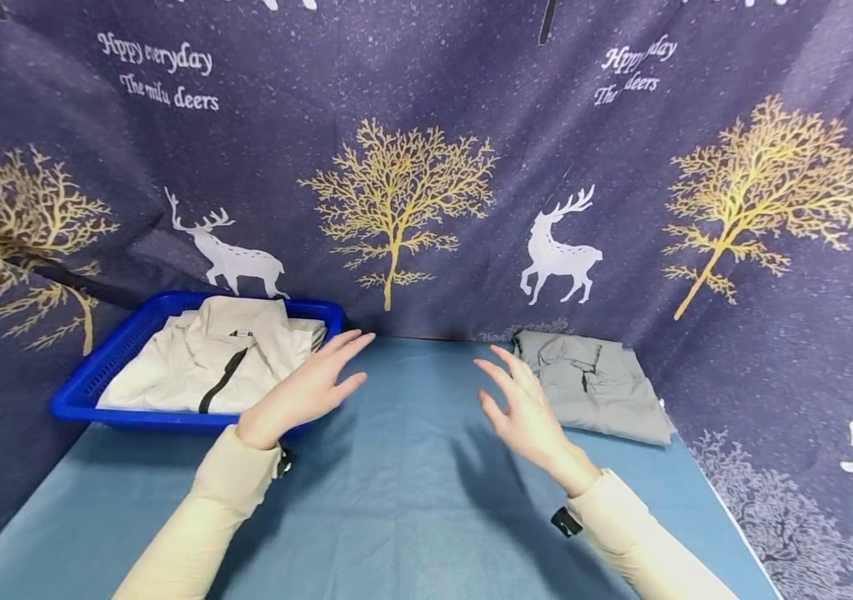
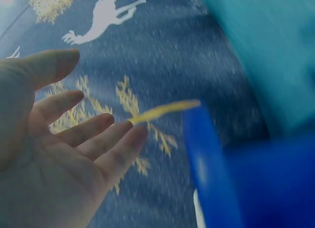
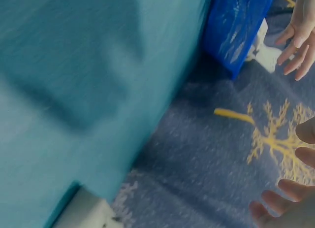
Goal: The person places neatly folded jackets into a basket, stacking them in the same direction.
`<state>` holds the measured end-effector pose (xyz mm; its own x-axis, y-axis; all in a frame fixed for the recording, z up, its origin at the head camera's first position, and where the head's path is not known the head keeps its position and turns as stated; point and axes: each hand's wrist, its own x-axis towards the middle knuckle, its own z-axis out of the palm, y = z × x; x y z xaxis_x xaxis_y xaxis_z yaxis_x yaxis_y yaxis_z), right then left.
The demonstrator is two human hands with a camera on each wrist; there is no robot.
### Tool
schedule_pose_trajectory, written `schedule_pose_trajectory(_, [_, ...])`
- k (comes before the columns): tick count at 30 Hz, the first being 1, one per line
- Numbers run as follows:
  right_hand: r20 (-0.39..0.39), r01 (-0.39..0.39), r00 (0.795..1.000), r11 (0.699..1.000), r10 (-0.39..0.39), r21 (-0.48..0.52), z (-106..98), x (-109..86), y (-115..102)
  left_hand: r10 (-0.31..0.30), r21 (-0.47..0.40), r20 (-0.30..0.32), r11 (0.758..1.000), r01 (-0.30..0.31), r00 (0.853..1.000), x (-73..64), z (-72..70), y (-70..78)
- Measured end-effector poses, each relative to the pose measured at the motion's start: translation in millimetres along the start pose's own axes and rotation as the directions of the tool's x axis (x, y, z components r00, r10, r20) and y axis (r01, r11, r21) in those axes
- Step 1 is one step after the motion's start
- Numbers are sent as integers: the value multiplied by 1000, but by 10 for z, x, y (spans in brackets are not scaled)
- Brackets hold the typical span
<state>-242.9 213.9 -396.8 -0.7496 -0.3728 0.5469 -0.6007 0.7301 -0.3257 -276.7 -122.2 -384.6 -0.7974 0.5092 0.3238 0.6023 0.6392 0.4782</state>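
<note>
My left hand (image 1: 308, 387) hovers in the air by the right side of a blue plastic basket (image 1: 69, 400), its fingers straight and holding nothing. Inside the basket lies a folded cream garment (image 1: 178, 367) with a collar and a black strip down its front. On the other side, my right hand (image 1: 527, 412) is raised over the table, fingers spread and relaxed, with nothing in them. Just right of it, a folded grey garment (image 1: 614, 392) lies flat on the table. In the left wrist view the palm (image 2: 54, 174) is bare and the basket (image 2: 211, 174) is blurred.
A blue cloth (image 1: 396, 500) covers the table. Behind it hangs a dark curtain (image 1: 426, 75) printed with golden trees and white deer, meeting the table's back edge. The basket stands at the back left, against the curtain.
</note>
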Motion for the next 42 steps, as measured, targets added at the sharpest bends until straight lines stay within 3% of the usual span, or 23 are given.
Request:
schedule_pose_trajectory(8, [-17,-64,998,998,64,-20,-87,-262,255,27,-45,64,999,-24,998,260,352,190])
schedule_pose_trajectory(12, [-45,-100,994,995,99,-11,-146,-406,423,18,-88,116,996,-7,993,352,517,270])
schedule_pose_trajectory(17, [-89,-131,987,991,130,-1,-239,-576,638,25,-132,134,991,-8,991,440,731,335])
schedule_pose_trajectory(23, [-167,-169,972,986,168,5,-434,-727,922,2,-193,229,980,44,973,572,1016,388])
schedule_pose_trajectory(27, [-202,-252,946,967,255,40,-587,-737,1074,-6,-214,256,975,62,967,683,1146,420])
schedule_pose_trajectory(34, [-196,-419,876,897,440,140,-697,-697,1252,3,-263,228,963,59,974,889,1407,522])
schedule_pose_trajectory(42, [-203,-505,832,856,516,111,-673,-806,1484,5,-241,273,969,63,962,1021,1666,678])
